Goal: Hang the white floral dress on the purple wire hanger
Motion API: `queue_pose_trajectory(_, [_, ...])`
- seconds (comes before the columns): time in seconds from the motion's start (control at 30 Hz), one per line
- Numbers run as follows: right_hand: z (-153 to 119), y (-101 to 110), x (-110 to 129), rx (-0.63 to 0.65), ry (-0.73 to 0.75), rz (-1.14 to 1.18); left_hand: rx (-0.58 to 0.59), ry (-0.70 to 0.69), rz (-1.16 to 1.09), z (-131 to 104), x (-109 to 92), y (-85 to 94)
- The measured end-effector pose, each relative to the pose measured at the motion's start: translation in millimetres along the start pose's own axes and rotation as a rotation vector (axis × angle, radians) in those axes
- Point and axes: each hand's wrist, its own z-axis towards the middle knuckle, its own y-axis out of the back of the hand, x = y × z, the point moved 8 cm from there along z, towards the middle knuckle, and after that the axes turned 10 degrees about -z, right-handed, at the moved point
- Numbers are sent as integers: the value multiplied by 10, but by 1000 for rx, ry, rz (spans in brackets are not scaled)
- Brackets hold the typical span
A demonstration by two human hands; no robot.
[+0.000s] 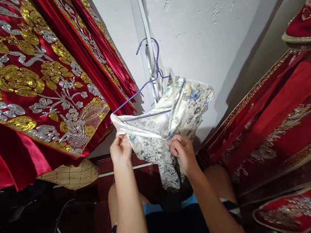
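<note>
Two hands, left and right | one floral garment gripped | one purple hanger

a pale floral garment, cream with blue-grey and yellow print, hangs bunched and crumpled on a thin purple wire hanger. the hanger sits tilted, hook up near the white wall, its lower bar running through the cloth. a narrow tail of the fabric droops straight down below the bunched part.

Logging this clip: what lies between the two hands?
In the head view, only the white floral garment on its purple hanger spans from left hand to right hand; both grip it.
</note>
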Motion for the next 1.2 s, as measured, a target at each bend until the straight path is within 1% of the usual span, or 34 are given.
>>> queue_pose_trajectory(0.07, [-98,66,-164,-56,-50,102,-47,48,9,-178,256,156])
queue_pose_trajectory(0.13, [-174,156,-337,-79,-96,112,-76,78,46,-371,458,289])
queue_pose_trajectory(0.23, [-228,366,-566,-98,-133,52,-91,92,122,-630,619,425])
queue_pose_trajectory(0.27, [-233,446,-629,-99,-141,10,-69,96,147,-699,641,426])
queue_pose_trajectory(0.33, [-228,585,-726,-84,-155,-97,32,116,202,-813,660,340])
queue_pose_trajectory(0.43, [-208,685,-754,-26,-164,-264,265,164,296,-976,659,63])
queue_pose_trajectory(0.5, [-196,668,-665,0,-130,-326,418,178,371,-1112,647,-147])
queue_pose_trajectory(0.53, [-195,621,-611,27,-115,-337,501,180,427,-1198,648,-256])
queue_pose_trajectory(0.57, [-198,556,-566,59,-113,-320,584,177,493,-1293,655,-363])
queue_pose_trajectory(0.63, [-225,394,-526,127,-163,-189,723,142,636,-1482,668,-548])
queue_pose_trajectory(0.7, [-277,232,-527,179,-239,-6,803,78,777,-1621,667,-681])
queue_pose_trajectory(0.77, [-343,105,-508,225,-277,141,818,-6,880,-1665,628,-759])
queue_pose_trajectory(0.8, [-384,43,-486,276,-287,182,809,-42,914,-1651,598,-777])
queue_pose_trajectory(0.87, [-466,-35,-409,387,-306,212,789,-92,940,-1577,524,-786])
queue_pose_trajectory(0.9, [-496,-50,-349,440,-312,208,785,-92,938,-1530,492,-775])
queue_pose_trajectory(0.93, [-515,-55,-274,498,-316,194,794,-61,933,-1488,478,-752])
queue_pose_trajectory(0.97, [-516,-47,-184,552,-313,175,820,2,929,-1461,489,-718])
queue_pose_trajectory(1.03, [-446,10,26,621,-285,128,920,178,933,-1477,562,-620])
queue_pose_trajectory(1.07, [-374,58,134,627,-264,95,978,270,951,-1516,612,-549])
queue_pose_trajectory(1.1, [-271,130,244,592,-232,57,1036,347,983,-1564,660,-466])
queue_pose_trajectory(1.13, [-149,218,352,528,-193,15,1086,396,1031,-1606,700,-375])
queue_pose_trajectory(1.17, [-19,310,462,448,-146,-32,1120,411,1094,-1628,725,-282])
queue_pose_trajectory(1.2, [109,397,568,367,-96,-93,1140,396,1171,-1624,733,-192])
